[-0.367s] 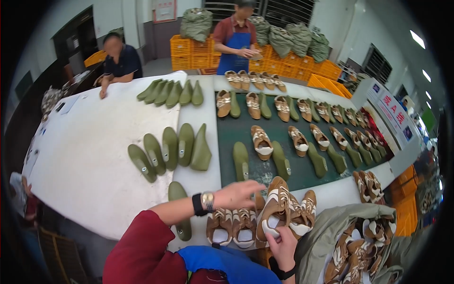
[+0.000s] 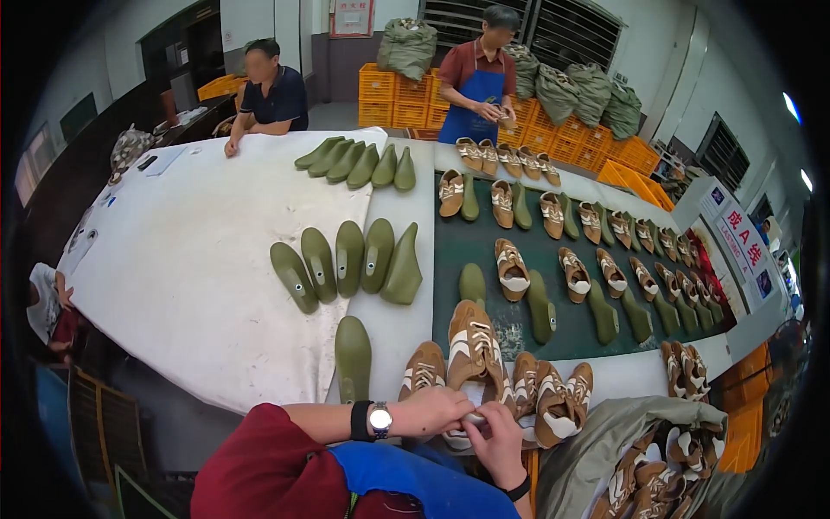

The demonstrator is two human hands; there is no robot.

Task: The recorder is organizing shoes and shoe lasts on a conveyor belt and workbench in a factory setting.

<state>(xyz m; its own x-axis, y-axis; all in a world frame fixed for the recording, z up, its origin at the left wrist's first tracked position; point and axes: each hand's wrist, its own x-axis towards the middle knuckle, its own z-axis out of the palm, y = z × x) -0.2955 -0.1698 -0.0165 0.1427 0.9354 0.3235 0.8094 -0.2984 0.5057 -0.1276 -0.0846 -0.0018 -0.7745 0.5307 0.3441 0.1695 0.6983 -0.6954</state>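
A brown sneaker (image 2: pixel 475 342) with white stripes and white laces points its toe away from me at the table's near edge. Both hands meet at its heel. My left hand (image 2: pixel 435 410), with a watch and a black band at the wrist, is closed on the heel collar. On the other side my right hand (image 2: pixel 499 445) pinches the same collar, its thumb and fingers close to the left fingertips. These fingers partly hide the heel. Another brown sneaker (image 2: pixel 424 368) lies just left of it, and several more (image 2: pixel 558 406) stand close on the right.
Green shoe lasts (image 2: pixel 353 359) lie left of my hands, with more in rows beyond. Sneakers and lasts cover the green mat (image 2: pixel 467 242). A grey sack (image 2: pixel 575 458) of sneakers stands at the near right. Two people are across the white table (image 2: pixel 199 259), near orange crates (image 2: pixel 376 86).
My left hand, outstretched over the shoes before, has come down and closed on the sneaker's heel beside my right hand. The sneaker has moved left. The whole view has shifted.
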